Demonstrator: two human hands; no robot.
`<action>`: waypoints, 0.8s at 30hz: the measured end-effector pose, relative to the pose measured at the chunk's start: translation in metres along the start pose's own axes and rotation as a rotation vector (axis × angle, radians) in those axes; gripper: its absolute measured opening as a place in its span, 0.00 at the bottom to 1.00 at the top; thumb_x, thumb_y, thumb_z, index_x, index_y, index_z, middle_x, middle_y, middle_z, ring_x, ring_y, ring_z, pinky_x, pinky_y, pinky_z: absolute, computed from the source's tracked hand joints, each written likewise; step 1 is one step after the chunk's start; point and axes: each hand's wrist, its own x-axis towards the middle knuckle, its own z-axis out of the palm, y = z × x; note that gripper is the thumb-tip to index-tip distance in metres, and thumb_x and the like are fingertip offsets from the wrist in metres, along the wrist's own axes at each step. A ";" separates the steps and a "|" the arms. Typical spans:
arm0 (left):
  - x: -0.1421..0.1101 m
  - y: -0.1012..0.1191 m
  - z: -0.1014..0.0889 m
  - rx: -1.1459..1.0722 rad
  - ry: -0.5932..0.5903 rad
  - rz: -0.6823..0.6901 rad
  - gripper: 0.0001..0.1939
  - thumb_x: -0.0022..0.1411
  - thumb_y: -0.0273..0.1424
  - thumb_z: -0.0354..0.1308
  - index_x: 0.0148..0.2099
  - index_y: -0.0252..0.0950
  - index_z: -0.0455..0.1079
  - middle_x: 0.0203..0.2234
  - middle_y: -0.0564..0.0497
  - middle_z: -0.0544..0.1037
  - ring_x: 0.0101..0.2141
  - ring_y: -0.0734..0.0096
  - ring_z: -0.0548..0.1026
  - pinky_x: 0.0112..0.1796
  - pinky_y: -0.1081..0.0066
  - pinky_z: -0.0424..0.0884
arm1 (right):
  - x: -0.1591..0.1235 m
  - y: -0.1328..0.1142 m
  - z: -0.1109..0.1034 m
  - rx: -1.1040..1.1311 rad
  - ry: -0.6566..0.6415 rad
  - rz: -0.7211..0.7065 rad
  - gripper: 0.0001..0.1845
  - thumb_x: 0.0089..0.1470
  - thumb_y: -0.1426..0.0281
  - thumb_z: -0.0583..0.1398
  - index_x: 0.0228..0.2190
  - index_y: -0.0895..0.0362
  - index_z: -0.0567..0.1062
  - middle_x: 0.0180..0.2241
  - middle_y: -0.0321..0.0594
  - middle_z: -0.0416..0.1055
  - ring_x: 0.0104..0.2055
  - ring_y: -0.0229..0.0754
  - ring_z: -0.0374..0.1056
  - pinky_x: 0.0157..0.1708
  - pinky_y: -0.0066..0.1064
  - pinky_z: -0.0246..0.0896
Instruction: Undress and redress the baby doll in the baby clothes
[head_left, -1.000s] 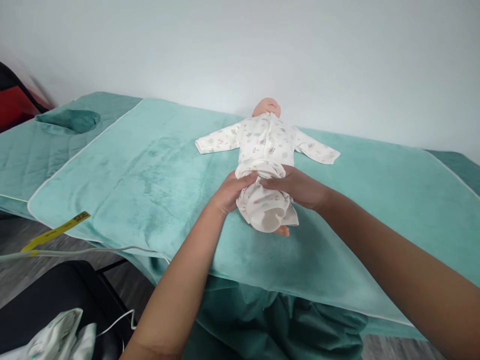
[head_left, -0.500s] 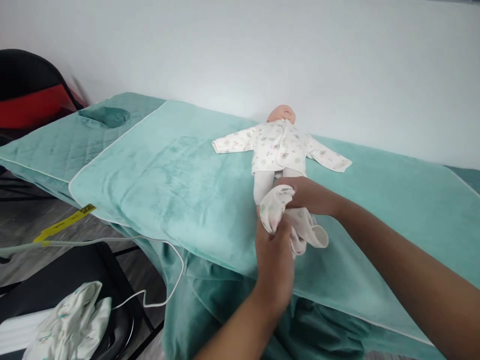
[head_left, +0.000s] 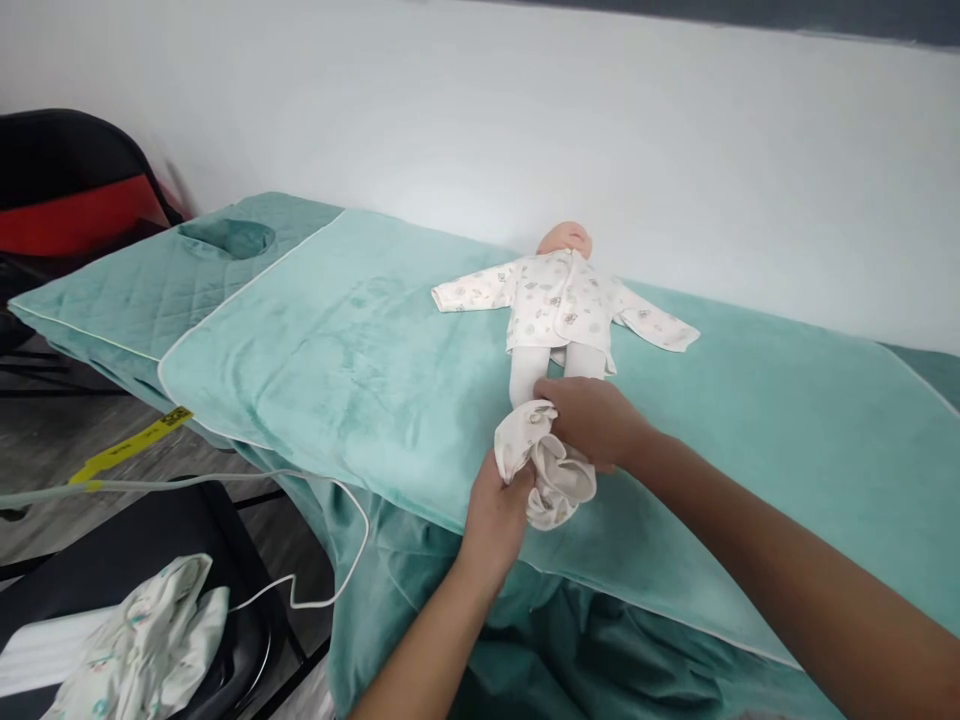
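Observation:
A baby doll (head_left: 561, 298) lies on its back in a white printed wrap top, its arms spread and pale legs towards me. Just below those legs, a bunched white printed baby garment (head_left: 559, 475) is gathered in folds, with a rolled opening showing. My left hand (head_left: 499, 510) pinches its left edge between thumb and fingers. Closed at the garment's upper side, my right hand (head_left: 589, 418) covers the doll's lower legs; its fingertips are partly hidden. Whether it also grips a foot cannot be seen.
A green velvety cover (head_left: 360, 350) drapes the bed, which has a face hole (head_left: 229, 238) at the left. On a black chair (head_left: 202, 520) lie a printed cloth (head_left: 142, 650) and a white flat item (head_left: 49, 650). A white cable (head_left: 352, 560) with a yellow tag (head_left: 131, 447) hangs alongside.
Both hands have moved slightly left and down the frame with the garment, which is bunched more tightly. More of the doll's legs shows. The camera view has tilted up a little.

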 end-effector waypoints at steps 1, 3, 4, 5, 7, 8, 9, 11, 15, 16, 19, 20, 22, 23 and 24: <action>0.000 0.002 -0.001 0.009 -0.012 -0.005 0.23 0.63 0.30 0.56 0.61 0.38 0.68 0.57 0.45 0.74 0.57 0.56 0.71 0.57 0.59 0.64 | 0.000 -0.002 0.000 -0.016 0.001 0.023 0.03 0.54 0.70 0.55 0.30 0.54 0.63 0.27 0.38 0.71 0.26 0.41 0.64 0.23 0.31 0.40; -0.003 0.006 -0.002 0.001 -0.026 -0.035 0.24 0.62 0.31 0.57 0.61 0.39 0.68 0.58 0.45 0.73 0.57 0.55 0.71 0.57 0.59 0.64 | 0.000 -0.005 -0.001 -0.032 0.001 0.055 0.02 0.55 0.69 0.54 0.31 0.54 0.64 0.26 0.39 0.70 0.26 0.42 0.64 0.23 0.31 0.40; -0.005 0.007 -0.001 -0.015 -0.028 -0.060 0.24 0.62 0.32 0.58 0.61 0.39 0.68 0.57 0.45 0.74 0.57 0.54 0.71 0.57 0.59 0.65 | 0.000 -0.006 -0.001 -0.035 0.001 0.060 0.02 0.55 0.69 0.54 0.31 0.54 0.64 0.26 0.40 0.71 0.26 0.43 0.65 0.23 0.31 0.40; -0.007 0.009 -0.001 -0.042 -0.025 -0.088 0.24 0.62 0.33 0.59 0.60 0.40 0.69 0.56 0.45 0.75 0.56 0.54 0.72 0.56 0.59 0.65 | 0.000 -0.007 -0.001 -0.034 0.001 0.059 0.02 0.56 0.69 0.54 0.32 0.54 0.65 0.27 0.41 0.71 0.27 0.43 0.65 0.23 0.31 0.40; -0.012 0.011 0.002 -0.110 -0.006 -0.142 0.23 0.61 0.34 0.60 0.58 0.39 0.71 0.53 0.45 0.77 0.54 0.53 0.74 0.54 0.59 0.67 | 0.000 -0.008 -0.001 -0.025 -0.004 0.058 0.03 0.56 0.68 0.55 0.33 0.55 0.65 0.28 0.42 0.71 0.27 0.44 0.66 0.24 0.31 0.41; -0.014 0.011 0.003 -0.148 0.005 -0.160 0.22 0.61 0.35 0.60 0.57 0.38 0.72 0.52 0.45 0.78 0.53 0.54 0.74 0.53 0.59 0.68 | 0.000 -0.007 -0.001 -0.018 -0.009 0.057 0.03 0.56 0.68 0.55 0.33 0.55 0.66 0.28 0.43 0.72 0.28 0.45 0.67 0.24 0.31 0.42; -0.016 0.011 0.005 -0.185 0.013 -0.171 0.22 0.60 0.36 0.61 0.57 0.38 0.72 0.52 0.45 0.78 0.52 0.54 0.74 0.53 0.59 0.68 | 0.000 -0.007 -0.001 -0.012 -0.013 0.057 0.03 0.56 0.68 0.55 0.33 0.55 0.66 0.28 0.44 0.72 0.28 0.45 0.67 0.24 0.32 0.42; -0.019 0.010 0.008 -0.247 0.027 -0.180 0.24 0.60 0.37 0.61 0.58 0.38 0.71 0.53 0.45 0.77 0.52 0.54 0.74 0.53 0.59 0.68 | 0.001 -0.005 -0.002 0.001 -0.018 0.054 0.03 0.56 0.68 0.55 0.32 0.55 0.67 0.29 0.44 0.72 0.29 0.46 0.67 0.25 0.32 0.43; -0.021 0.006 0.012 -0.333 0.043 -0.188 0.26 0.59 0.38 0.63 0.59 0.38 0.70 0.54 0.44 0.76 0.52 0.55 0.74 0.52 0.60 0.67 | 0.001 -0.002 -0.001 0.037 -0.016 0.045 0.03 0.55 0.68 0.56 0.31 0.54 0.67 0.29 0.43 0.72 0.30 0.45 0.67 0.26 0.31 0.44; -0.021 0.006 0.012 -0.347 0.044 -0.186 0.25 0.59 0.38 0.63 0.58 0.38 0.70 0.53 0.44 0.77 0.52 0.55 0.74 0.52 0.61 0.67 | 0.001 -0.001 -0.001 0.049 -0.012 0.046 0.03 0.55 0.68 0.56 0.31 0.54 0.67 0.29 0.43 0.73 0.30 0.45 0.67 0.26 0.31 0.44; -0.019 0.008 0.011 -0.374 0.047 -0.187 0.25 0.58 0.39 0.64 0.56 0.36 0.72 0.51 0.43 0.78 0.49 0.57 0.75 0.49 0.63 0.68 | 0.000 0.001 0.002 0.084 0.006 0.055 0.04 0.55 0.67 0.55 0.31 0.54 0.68 0.30 0.42 0.74 0.31 0.45 0.67 0.25 0.31 0.45; -0.018 0.009 0.011 -0.385 0.051 -0.187 0.25 0.58 0.39 0.64 0.55 0.35 0.72 0.50 0.43 0.78 0.48 0.58 0.76 0.49 0.64 0.68 | -0.001 0.002 0.003 0.099 0.011 0.059 0.05 0.55 0.66 0.55 0.31 0.54 0.68 0.30 0.43 0.74 0.31 0.45 0.67 0.25 0.31 0.45; -0.015 0.010 0.010 -0.401 0.058 -0.188 0.25 0.57 0.38 0.65 0.55 0.33 0.72 0.47 0.43 0.80 0.45 0.58 0.77 0.47 0.64 0.68 | -0.002 0.003 0.004 0.143 0.026 0.067 0.05 0.55 0.66 0.56 0.32 0.54 0.69 0.31 0.43 0.75 0.32 0.45 0.68 0.25 0.31 0.46; -0.013 0.010 0.009 -0.405 0.062 -0.188 0.26 0.56 0.38 0.65 0.55 0.33 0.71 0.46 0.43 0.80 0.44 0.59 0.77 0.46 0.65 0.69 | -0.003 0.004 0.004 0.174 0.036 0.072 0.05 0.55 0.65 0.56 0.32 0.54 0.69 0.32 0.43 0.75 0.32 0.45 0.68 0.26 0.30 0.46; -0.011 0.010 0.008 -0.403 0.065 -0.185 0.26 0.56 0.38 0.65 0.55 0.32 0.71 0.45 0.43 0.80 0.44 0.59 0.77 0.46 0.65 0.69 | -0.003 0.004 0.004 0.208 0.045 0.077 0.05 0.55 0.65 0.56 0.32 0.54 0.69 0.32 0.42 0.75 0.32 0.44 0.68 0.26 0.30 0.47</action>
